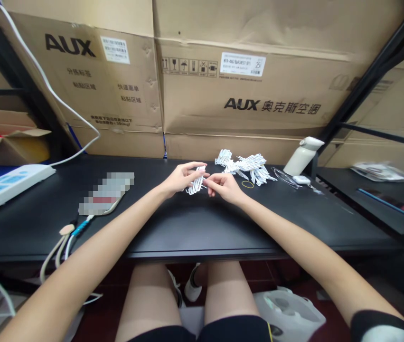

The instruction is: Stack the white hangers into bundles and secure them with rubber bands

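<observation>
Two AUX cartons (258, 90) stood side by side along the far edge, behind a black bench (183, 232). At its left end lay a white power strip (13, 187). A phone (105, 194), its screen blurred out, lay between that strip and the left hand, with a cable at its near end. A pale bottle (299, 159) stood near the bench's right side. The left hand (183, 177) held a small bundle, fingers and thumb closed around it. The right hand (225, 186) had thumb and forefinger drawn narrow at the bundle's right side; whether they gripped a piece could not be told. Beyond the right hand lay a loose pile of white hooks (248, 164). The bundle of white hooks (196, 184) was above the bench, between the hands. A yellow band (247, 184) lay just in front of the pile.
</observation>
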{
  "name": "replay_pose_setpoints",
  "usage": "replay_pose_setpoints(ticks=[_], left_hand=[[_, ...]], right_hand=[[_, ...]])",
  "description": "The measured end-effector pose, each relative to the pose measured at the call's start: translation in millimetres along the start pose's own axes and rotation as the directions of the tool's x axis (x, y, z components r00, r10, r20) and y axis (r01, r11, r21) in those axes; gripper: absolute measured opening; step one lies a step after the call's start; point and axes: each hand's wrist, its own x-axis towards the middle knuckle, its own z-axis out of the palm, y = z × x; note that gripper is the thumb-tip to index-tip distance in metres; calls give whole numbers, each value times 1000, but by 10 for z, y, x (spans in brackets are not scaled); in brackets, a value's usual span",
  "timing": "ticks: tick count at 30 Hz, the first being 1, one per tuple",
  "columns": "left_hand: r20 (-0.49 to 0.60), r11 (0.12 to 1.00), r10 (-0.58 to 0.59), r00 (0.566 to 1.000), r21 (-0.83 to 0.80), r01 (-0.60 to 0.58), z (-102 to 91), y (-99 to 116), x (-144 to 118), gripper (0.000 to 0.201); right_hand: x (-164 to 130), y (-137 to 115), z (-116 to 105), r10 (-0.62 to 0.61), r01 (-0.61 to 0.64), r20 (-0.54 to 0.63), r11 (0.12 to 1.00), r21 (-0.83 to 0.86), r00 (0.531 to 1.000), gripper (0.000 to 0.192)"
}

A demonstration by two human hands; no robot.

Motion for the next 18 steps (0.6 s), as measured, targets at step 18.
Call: replay_pose_setpoints(ticks=[18], left_hand=[[101, 999, 34, 994, -35, -31, -44, -60, 43, 48]], right_hand=[[23, 18, -25, 16, -14, -17, 997, 82, 1000, 39]])
